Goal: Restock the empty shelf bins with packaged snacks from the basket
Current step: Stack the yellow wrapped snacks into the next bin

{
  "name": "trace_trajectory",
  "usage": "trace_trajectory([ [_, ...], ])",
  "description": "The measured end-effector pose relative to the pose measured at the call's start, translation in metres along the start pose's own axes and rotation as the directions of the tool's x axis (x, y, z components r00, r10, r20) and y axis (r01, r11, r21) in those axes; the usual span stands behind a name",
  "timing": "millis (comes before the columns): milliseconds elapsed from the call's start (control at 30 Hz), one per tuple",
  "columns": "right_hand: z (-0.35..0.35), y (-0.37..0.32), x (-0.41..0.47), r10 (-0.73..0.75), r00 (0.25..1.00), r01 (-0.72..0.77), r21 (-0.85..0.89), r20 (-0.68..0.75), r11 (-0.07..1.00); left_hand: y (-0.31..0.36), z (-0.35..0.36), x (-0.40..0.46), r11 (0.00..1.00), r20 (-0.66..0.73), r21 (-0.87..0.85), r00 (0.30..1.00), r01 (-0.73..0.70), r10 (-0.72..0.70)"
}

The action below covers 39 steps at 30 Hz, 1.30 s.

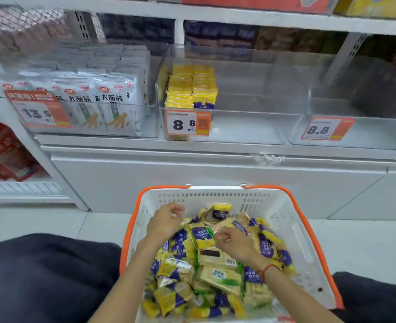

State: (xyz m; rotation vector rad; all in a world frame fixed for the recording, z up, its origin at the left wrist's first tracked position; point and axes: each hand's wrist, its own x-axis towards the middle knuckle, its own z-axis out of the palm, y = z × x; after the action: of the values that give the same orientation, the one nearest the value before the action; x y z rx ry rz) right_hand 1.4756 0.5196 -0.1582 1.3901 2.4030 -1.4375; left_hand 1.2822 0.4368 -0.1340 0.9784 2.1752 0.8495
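snack packets heaped in basket, long axes pointing every way. left hand over basket's far-left corner, fingers loosely curled, holding nothing. right hand mid-basket, fingertips pinching packet edge.

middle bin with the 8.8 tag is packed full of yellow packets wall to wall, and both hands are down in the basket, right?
Not quite. The head view shows the middle bin holds yellow packets only in rows at its left end; the rest is bare. The left hand and right hand are indeed down in the basket.
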Motion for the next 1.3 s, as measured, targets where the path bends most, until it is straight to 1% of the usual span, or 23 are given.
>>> trace_trajectory([
  [100, 0.03, 0.021, 0.004, -0.01, 0.991, 0.041, -0.228, 0.136, 0.973, -0.045, 0.023, -0.009, 0.969, 0.117, 0.227, 0.986, 0.093, -0.122],
  [167, 0.047, 0.031, 0.009, -0.046, 0.977, 0.116, -0.336, 0.209, 0.935, -0.071, 0.036, -0.014, 0.945, 0.192, 0.302, 0.962, 0.128, -0.192],
  [233, 0.06, 0.034, 0.011, -0.132, 0.962, 0.222, -0.402, 0.239, 0.888, -0.087, 0.044, -0.021, 0.924, 0.243, 0.357, 0.942, 0.137, -0.233],
  [300, 0.073, 0.031, 0.016, -0.249, 0.938, 0.344, -0.535, 0.242, 0.772, -0.096, 0.049, -0.024, 0.875, 0.269, 0.475, 0.931, 0.096, -0.249],
  [367, 0.085, 0.025, 0.021, -0.341, 0.913, 0.402, -0.622, 0.222, 0.672, -0.101, 0.053, -0.025, 0.828, 0.223, 0.557, 0.95, 0.061, -0.22],
  [467, 0.103, 0.019, 0.026, -0.31, 0.926, 0.369, -0.679, 0.213, 0.635, -0.102, 0.054, -0.021, 0.796, 0.182, 0.605, 0.97, 0.02, -0.163],
  [500, 0.107, 0.019, 0.028, -0.292, 0.937, 0.34, -0.688, 0.192, 0.641, -0.1, 0.053, -0.02, 0.796, 0.178, 0.605, 0.971, 0.018, -0.158],
  [567, 0.11, 0.018, 0.03, -0.257, 0.955, 0.288, -0.654, 0.146, 0.7, -0.097, 0.052, -0.018, 0.812, 0.165, 0.583, 0.971, 0.044, -0.171],
  [633, 0.11, 0.018, 0.032, -0.204, 0.973, 0.229, -0.554, 0.108, 0.8, -0.094, 0.05, -0.018, 0.865, 0.147, 0.489, 0.966, 0.114, -0.21],
  [700, 0.102, 0.016, 0.033, -0.146, 0.988, 0.155, -0.386, 0.052, 0.909, -0.087, 0.048, -0.016, 0.931, 0.147, 0.309, 0.957, 0.195, -0.249],
  [767, 0.088, 0.013, 0.032, -0.084, 0.996, 0.077, -0.19, -0.026, 0.979, -0.074, 0.048, -0.01, 0.969, 0.14, -0.011, 0.96, 0.246, -0.242],
  [800, 0.078, 0.01, 0.03, -0.017, 0.998, 0.015, -0.023, -0.067, 1.0, -0.064, 0.047, -0.007, 0.952, 0.1, -0.169, 0.965, 0.256, -0.242],
  [833, 0.067, 0.007, 0.028, 0.056, 0.994, -0.039, 0.178, -0.092, 0.983, -0.052, 0.044, -0.004, 0.924, 0.036, -0.286, 0.966, 0.255, -0.255],
  [867, 0.055, 0.004, 0.025, 0.104, 0.988, -0.056, 0.353, -0.116, 0.934, -0.039, 0.041, -0.002, 0.888, -0.012, -0.37, 0.955, 0.271, -0.297],
  [900, 0.043, 0.002, 0.021, 0.12, 0.98, -0.035, 0.462, -0.157, 0.886, -0.027, 0.037, -0.002, 0.845, -0.013, -0.44, 0.939, 0.303, -0.344],
  [933, 0.033, -0.001, 0.017, 0.11, 0.971, 0.006, 0.486, -0.21, 0.874, -0.016, 0.034, -0.004, 0.789, 0.05, -0.502, 0.923, 0.354, -0.382],
  [967, 0.025, -0.003, 0.013, 0.079, 0.956, 0.056, 0.442, -0.282, 0.895, -0.004, 0.033, -0.007, 0.727, 0.165, -0.541, 0.901, 0.423, -0.401],
  [1000, 0.02, -0.004, 0.009, 0.037, 0.932, 0.101, 0.357, -0.36, 0.929, 0.006, 0.031, -0.012, 0.692, 0.285, -0.543, 0.88, 0.476, -0.381],
  [1033, 0.018, -0.006, 0.005, -0.015, 0.904, 0.142, 0.266, -0.427, 0.954, 0.012, 0.031, -0.016, 0.692, 0.365, -0.534, 0.871, 0.486, -0.33],
  [1067, 0.018, -0.009, 0.0, -0.072, 0.875, 0.182, 0.187, -0.479, 0.965, 0.016, 0.034, -0.018, 0.694, 0.408, -0.549, 0.874, 0.466, -0.264],
  [1133, 0.023, -0.013, -0.008, -0.174, 0.818, 0.238, 0.048, -0.548, 0.97, 0.021, 0.039, -0.021, 0.632, 0.43, -0.651, 0.89, 0.421, -0.15],
  [1233, 0.028, -0.014, -0.016, -0.289, 0.749, 0.291, -0.096, -0.596, 0.952, 0.025, 0.041, -0.021, 0.499, 0.461, -0.749, 0.884, 0.436, -0.079],
  [1300, 0.029, -0.012, -0.018, -0.365, 0.757, 0.324, -0.173, -0.543, 0.93, 0.024, 0.041, -0.022, 0.524, 0.463, -0.745, 0.886, 0.412, -0.038],
])
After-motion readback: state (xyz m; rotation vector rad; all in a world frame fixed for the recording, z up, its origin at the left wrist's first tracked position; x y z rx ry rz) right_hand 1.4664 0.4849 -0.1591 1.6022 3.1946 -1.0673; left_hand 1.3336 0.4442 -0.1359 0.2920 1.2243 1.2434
